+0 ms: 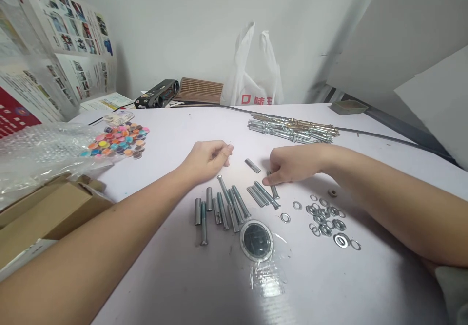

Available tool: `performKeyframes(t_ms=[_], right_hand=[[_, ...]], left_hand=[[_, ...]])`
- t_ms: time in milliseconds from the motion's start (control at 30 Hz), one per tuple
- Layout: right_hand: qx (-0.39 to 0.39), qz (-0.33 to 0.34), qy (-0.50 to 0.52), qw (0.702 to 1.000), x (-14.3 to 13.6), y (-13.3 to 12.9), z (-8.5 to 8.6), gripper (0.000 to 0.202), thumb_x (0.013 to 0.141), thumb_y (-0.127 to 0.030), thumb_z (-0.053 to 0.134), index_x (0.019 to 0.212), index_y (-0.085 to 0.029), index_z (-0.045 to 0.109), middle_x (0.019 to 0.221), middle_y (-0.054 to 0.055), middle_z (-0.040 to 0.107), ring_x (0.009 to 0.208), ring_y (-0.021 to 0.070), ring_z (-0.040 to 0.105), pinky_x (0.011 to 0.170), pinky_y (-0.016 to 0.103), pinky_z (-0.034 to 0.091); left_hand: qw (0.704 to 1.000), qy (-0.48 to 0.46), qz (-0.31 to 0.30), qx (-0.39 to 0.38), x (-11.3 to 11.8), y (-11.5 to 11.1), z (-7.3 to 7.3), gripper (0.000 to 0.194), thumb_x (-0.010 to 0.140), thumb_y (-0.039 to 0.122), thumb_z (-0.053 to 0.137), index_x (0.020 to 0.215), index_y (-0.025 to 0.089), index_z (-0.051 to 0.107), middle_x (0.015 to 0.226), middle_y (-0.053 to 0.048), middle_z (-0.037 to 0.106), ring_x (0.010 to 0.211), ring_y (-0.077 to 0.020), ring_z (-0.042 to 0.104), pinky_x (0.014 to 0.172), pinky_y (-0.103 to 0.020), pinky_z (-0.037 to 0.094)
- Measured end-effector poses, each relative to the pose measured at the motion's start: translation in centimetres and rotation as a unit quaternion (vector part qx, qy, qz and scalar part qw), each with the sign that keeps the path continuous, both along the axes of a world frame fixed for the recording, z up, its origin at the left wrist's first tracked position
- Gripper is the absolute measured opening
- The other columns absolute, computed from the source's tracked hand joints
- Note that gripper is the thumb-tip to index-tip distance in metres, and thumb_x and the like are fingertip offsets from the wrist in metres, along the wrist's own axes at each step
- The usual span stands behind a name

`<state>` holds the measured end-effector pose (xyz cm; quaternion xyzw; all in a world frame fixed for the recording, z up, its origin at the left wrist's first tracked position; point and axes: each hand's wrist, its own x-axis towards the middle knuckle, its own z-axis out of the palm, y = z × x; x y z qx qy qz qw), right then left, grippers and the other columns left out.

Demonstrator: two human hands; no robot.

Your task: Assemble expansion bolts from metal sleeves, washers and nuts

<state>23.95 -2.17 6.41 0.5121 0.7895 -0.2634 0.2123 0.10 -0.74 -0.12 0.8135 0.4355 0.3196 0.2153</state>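
Note:
My left hand [210, 159] rests on the white table with its fingers curled; whether anything is inside is hidden. My right hand [288, 165] has its fingers bent down onto a metal bolt [274, 188], gripping its upper end. Just left of it lie a short metal sleeve [252, 165] and a small group of sleeves and a bolt [263, 194]. Several bolts and sleeves [222, 208] lie nearer me, beside a round dark disc [256, 240] with a metallic rim. Nuts and washers [324, 216] are scattered below my right forearm.
A pile of assembled bolts [292, 127] lies at the back. Colourful discs [122, 139], bubble wrap [47, 152] and a cardboard box [47, 213] are at left. A white plastic bag [252, 79] stands behind, and a shallow tray [348, 107] sits back right.

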Motion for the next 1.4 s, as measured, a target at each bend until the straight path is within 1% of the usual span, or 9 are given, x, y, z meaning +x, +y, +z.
performKeyframes(t_ms=[100,167,333,500,667,800,900,1067,1400], right_hand=[[-0.067,-0.014,0.049,0.996,0.6,0.6,0.4,0.046,0.081,-0.052,0.057,0.054,-0.019,0.038,0.050,-0.003,0.032,0.045,0.0090,0.026,0.046,0.029,0.022],[-0.057,-0.051,0.089,0.993,0.8,0.6,0.9,0.045,0.080,-0.052,0.059,0.056,-0.020,0.038,0.051,-0.004,0.030,0.045,0.0088,0.024,0.045,0.029,0.020],[0.123,-0.123,0.203,0.964,-0.7,-0.9,1.2,0.038,0.084,-0.047,0.054,0.060,-0.020,0.045,0.052,-0.003,0.035,0.047,0.0095,0.030,0.046,0.028,0.024],[0.198,-0.064,0.260,0.943,-2.4,-2.1,0.7,0.037,0.086,-0.045,0.053,0.064,-0.017,0.058,0.054,-0.001,0.048,0.051,0.0099,0.039,0.051,0.027,0.028],[0.179,-0.029,0.169,0.969,-0.5,-2.8,2.3,0.047,0.079,-0.055,0.061,0.109,-0.019,0.065,0.069,0.003,0.063,0.056,0.0150,0.051,0.054,0.028,0.033],[0.076,-0.026,0.033,0.996,3.0,-4.6,2.4,0.042,0.076,-0.063,0.060,0.085,-0.023,0.070,0.068,0.007,0.065,0.053,0.0203,0.056,0.050,0.032,0.035],[0.084,-0.107,-0.032,0.990,5.0,-6.5,1.1,0.045,0.074,-0.068,0.058,0.075,-0.024,0.069,0.068,0.011,0.066,0.054,0.0256,0.058,0.048,0.037,0.037],[0.043,-0.147,-0.008,0.988,6.4,-7.7,-0.4,0.040,0.074,-0.066,0.060,0.081,-0.028,0.070,0.077,0.013,0.068,0.063,0.0305,0.062,0.051,0.041,0.039],[0.047,-0.122,-0.003,0.991,5.9,-7.6,-0.1,0.029,0.079,-0.050,0.056,0.076,-0.025,0.070,0.071,0.008,0.068,0.057,0.0224,0.058,0.047,0.032,0.034]], left_hand=[[1.000,-0.001,0.000,0.002,0.1,-0.2,0.1,0.040,0.094,0.045,0.046,0.081,0.016,0.070,0.071,-0.002,0.071,0.068,-0.0146,0.064,0.064,-0.025,0.046],[1.000,-0.006,0.001,0.003,0.4,-0.5,0.4,0.038,0.093,0.044,0.048,0.081,0.016,0.070,0.071,-0.002,0.071,0.067,-0.0147,0.063,0.065,-0.026,0.046],[0.996,-0.046,-0.066,-0.049,1.6,-1.5,1.2,0.029,0.085,0.042,0.061,0.095,0.017,0.074,0.087,-0.005,0.074,0.082,-0.0175,0.066,0.077,-0.029,0.051],[0.987,-0.084,-0.074,-0.113,2.2,-1.9,1.2,0.024,0.080,0.033,0.068,0.096,0.017,0.074,0.088,-0.005,0.074,0.083,-0.0177,0.066,0.079,-0.030,0.052],[0.992,-0.065,-0.042,-0.104,1.8,-1.3,0.9,0.017,0.078,0.030,0.068,0.086,0.016,0.072,0.081,-0.004,0.071,0.077,-0.0164,0.064,0.077,-0.029,0.051],[0.991,-0.076,0.003,-0.113,1.5,-0.8,0.6,0.017,0.075,0.030,0.068,0.083,0.014,0.070,0.080,-0.005,0.070,0.076,-0.0167,0.063,0.075,-0.030,0.051],[0.985,-0.093,0.002,-0.146,1.5,-0.5,0.3,0.016,0.075,0.027,0.066,0.081,0.013,0.069,0.080,-0.006,0.070,0.076,-0.0173,0.064,0.074,-0.031,0.052],[0.983,-0.097,-0.010,-0.157,1.8,-0.5,0.3,0.015,0.070,0.017,0.062,0.082,0.013,0.070,0.081,-0.008,0.071,0.076,-0.0171,0.065,0.074,-0.031,0.052],[0.990,-0.066,-0.028,-0.121,1.7,-0.6,0.3,0.008,0.071,0.024,0.061,0.069,0.016,0.062,0.069,-0.002,0.060,0.068,-0.0145,0.055,0.068,-0.030,0.045]])
